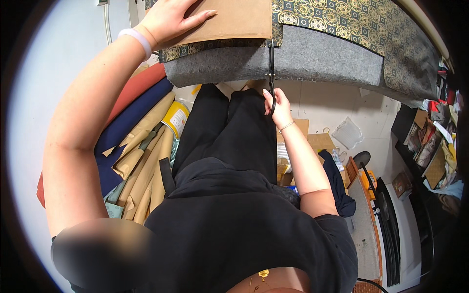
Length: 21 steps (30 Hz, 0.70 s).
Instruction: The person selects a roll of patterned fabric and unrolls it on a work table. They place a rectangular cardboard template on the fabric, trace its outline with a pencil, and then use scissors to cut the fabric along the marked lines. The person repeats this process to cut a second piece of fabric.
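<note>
My left hand [168,22] lies on a flat brown board [239,22] at the top, thumb stretched out; some of its fingertips are beyond the picture's edge. Under the board is dark fabric with a gold pattern [332,17], spread over a table covered in grey felt [332,51]. Wrapped round the handles of black scissors [271,58] is my right hand [280,108], just in front of the table edge. The scissors point away from me, their blades at the fabric beside the board's right corner. Whether the blades are apart I cannot tell.
Rolls of red, navy and tan material [146,151] lean at the left, next to a yellow and white can [176,117]. Cardboard boxes [320,141] are on the floor at the right. A shelf crammed with fabrics [442,151] is at the far right.
</note>
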Tool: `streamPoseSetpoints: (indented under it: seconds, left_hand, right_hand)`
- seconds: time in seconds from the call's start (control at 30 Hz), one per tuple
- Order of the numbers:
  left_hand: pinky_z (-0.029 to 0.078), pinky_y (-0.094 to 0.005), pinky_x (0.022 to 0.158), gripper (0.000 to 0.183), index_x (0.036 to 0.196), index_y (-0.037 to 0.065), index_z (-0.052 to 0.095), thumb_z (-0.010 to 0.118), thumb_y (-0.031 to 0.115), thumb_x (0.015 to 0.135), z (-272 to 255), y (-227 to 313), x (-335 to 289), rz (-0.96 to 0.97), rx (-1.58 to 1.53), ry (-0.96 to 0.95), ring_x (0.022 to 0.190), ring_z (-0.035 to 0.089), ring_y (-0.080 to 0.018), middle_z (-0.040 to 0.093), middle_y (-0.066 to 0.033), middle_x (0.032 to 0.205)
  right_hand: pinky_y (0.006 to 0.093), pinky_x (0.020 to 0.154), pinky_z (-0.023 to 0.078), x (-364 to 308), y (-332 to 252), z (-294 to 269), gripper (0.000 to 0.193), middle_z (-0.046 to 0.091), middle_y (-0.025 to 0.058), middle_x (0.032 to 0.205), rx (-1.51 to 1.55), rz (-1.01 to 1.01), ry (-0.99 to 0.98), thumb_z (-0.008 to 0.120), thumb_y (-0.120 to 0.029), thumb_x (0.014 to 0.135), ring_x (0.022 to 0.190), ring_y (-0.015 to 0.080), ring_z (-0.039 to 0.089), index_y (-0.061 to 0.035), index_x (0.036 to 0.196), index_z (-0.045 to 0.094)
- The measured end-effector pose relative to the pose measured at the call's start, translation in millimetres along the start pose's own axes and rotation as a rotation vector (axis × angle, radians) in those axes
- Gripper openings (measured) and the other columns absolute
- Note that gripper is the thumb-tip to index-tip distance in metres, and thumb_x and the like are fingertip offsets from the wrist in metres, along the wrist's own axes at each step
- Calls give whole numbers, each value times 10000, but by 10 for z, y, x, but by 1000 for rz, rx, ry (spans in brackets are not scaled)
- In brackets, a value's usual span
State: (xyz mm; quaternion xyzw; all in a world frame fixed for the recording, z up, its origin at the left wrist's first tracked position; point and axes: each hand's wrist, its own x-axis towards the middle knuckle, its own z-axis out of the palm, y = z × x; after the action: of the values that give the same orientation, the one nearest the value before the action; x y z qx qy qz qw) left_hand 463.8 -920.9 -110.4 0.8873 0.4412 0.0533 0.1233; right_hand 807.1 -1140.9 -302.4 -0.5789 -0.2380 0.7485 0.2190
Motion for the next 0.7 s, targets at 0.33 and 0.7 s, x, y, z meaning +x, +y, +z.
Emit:
streamPoseSetpoints:
  seconds: [0.33,0.7]
  left_hand:
    - [295,-529,1245,736,1541,19,468,733,318,923,34,-22,-21,11,0,29,1476,399,-425,440,-235,1583]
    - [285,-541,1250,731,1536,11,468,731,319,928,16,-14,-16,19,1,35,1476,399,-431,442,-241,1578]
  right_hand:
    - [263,460,427,30,74,3,347,506,-12,587,13,-17,2,733,-322,1016,464,92,478,-99,905,492]
    - [254,453,428,43,90,83,360,505,-24,583,-5,-27,63,749,-323,1006,463,75,474,-94,884,499]
